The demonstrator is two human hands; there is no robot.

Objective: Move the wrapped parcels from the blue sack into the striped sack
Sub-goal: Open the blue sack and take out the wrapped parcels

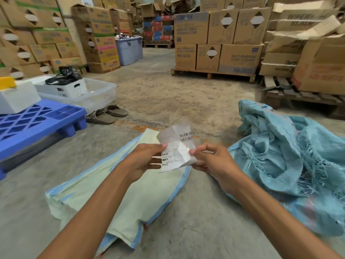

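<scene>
At the far left of the floor a blue plastic pallet (37,124) carries a white box (16,98). Behind it sits a clear tub (100,92), and a pair of brown sandals (106,114) lies just beside the pallet's right corner.

The striped sack (149,193) lies flat on the concrete floor (168,101) in the near middle. It is pale green with blue bands along its edges, and it runs from the lower left up towards the centre.

Above the sack, the left hand (147,157) holds the left edge of a wrapped parcel (177,146), with the thumb on the upper face and the fingers curled underneath, so its grip is closed on the parcel. The parcel is white, thin and creased, with barcode labels near its top. It is held in the air over the sack's far end and is not inside either sack.

The right hand (211,159) pinches the parcel's right edge between thumb and curled fingers, so this grip is also closed on it.

To the right the blue sack (283,150) lies crumpled on the floor, its frayed threads hanging loose, and the right forearm crosses in front of its near edge.

Beyond it, a wooden pallet (212,73) bears stacked brown cartons (220,40).
</scene>
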